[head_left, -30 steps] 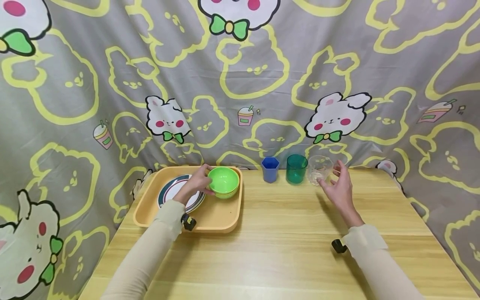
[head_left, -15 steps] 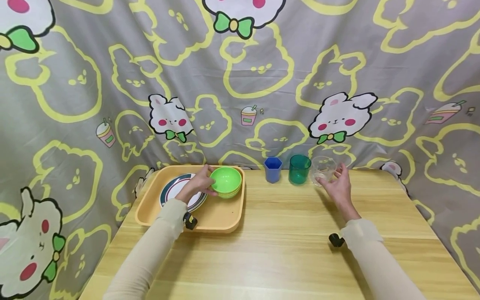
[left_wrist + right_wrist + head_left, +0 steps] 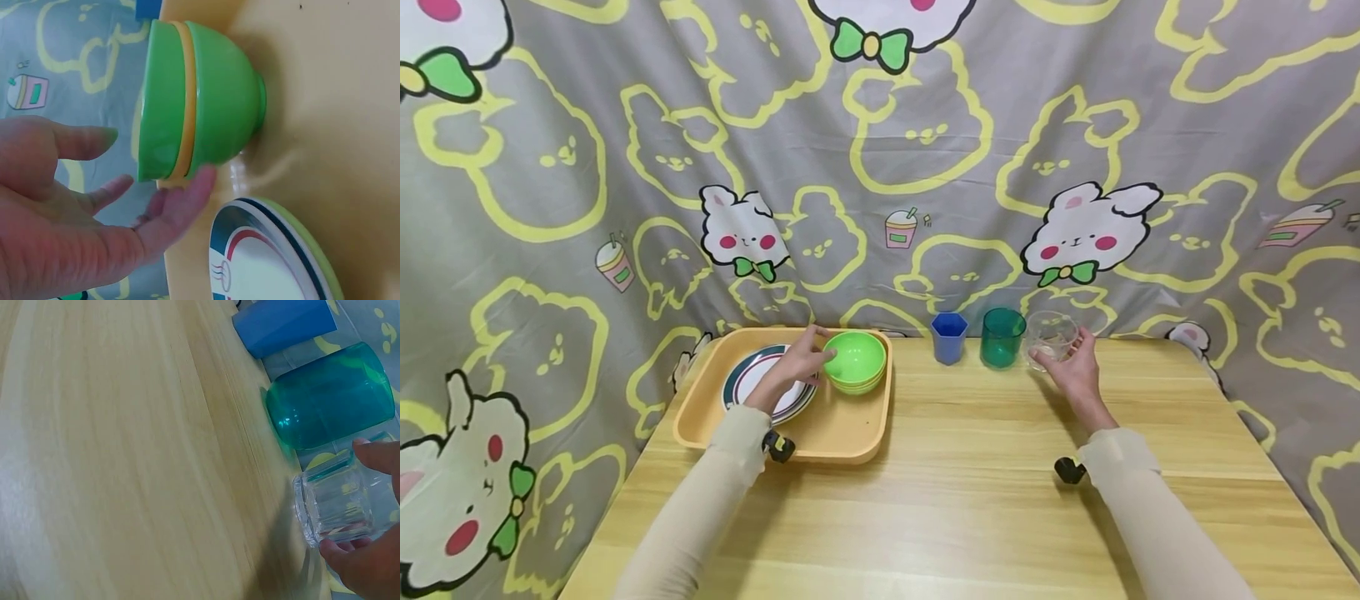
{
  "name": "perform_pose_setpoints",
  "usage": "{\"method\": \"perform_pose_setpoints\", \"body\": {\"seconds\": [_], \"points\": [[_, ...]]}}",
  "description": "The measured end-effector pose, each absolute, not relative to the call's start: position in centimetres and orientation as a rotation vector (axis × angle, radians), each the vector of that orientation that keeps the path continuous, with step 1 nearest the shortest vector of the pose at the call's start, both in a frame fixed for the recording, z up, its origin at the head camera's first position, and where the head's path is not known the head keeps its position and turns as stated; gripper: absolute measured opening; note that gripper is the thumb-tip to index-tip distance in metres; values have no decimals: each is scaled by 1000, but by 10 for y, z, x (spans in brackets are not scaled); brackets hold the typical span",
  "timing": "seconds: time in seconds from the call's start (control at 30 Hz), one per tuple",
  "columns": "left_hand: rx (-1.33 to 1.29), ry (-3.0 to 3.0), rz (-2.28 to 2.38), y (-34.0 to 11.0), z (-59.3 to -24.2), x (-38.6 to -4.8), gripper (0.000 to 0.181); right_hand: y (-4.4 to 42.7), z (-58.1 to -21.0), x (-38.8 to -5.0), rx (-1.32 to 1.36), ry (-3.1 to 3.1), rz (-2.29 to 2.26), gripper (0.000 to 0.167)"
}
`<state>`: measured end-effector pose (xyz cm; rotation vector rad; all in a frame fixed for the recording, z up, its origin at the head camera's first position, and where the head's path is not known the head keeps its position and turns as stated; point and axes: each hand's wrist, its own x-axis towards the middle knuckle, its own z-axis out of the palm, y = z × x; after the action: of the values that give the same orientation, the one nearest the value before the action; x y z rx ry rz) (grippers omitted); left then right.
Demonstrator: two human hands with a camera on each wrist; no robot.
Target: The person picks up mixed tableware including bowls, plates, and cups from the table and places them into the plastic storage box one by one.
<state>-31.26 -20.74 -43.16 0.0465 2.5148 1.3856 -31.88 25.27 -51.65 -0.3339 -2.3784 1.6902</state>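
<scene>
The head view faces forward and down; the left wrist's, close and sideways, shares its stacked round green bowls [image 3: 219,94], upper centre; the right wrist's, also close, its clear glass tumbler [image 3: 334,503], lower right.

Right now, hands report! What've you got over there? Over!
Left hand by bowl stack, fingers not wrapped round it. Right hand holds clear glass. Teal cup close beside the glass.

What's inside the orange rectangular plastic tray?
A stack of round plates, top one white with a dark-green band, and round green bowls stacked with a yellow-orange bowl between. The left hand covers part of the plates; tray floor under both stacks is hidden.
</scene>
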Motion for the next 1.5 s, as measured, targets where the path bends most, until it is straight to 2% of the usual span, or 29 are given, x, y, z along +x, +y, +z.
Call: {"method": "perform_pose_setpoints", "body": {"seconds": [0.47, 1.23, 1.5], "points": [[138, 2662, 1462, -210, -436, -300, 46, 256, -515, -313, -365, -2435, 1622, 98], [273, 2717, 1787, -195, -430, -283, 36, 264, -495, -273, -288, -2422, 1539, 93], [299, 2804, 1756, -191, -435, -279, 34, 256, -487, -259, -215, -2373, 1561, 90]]}}
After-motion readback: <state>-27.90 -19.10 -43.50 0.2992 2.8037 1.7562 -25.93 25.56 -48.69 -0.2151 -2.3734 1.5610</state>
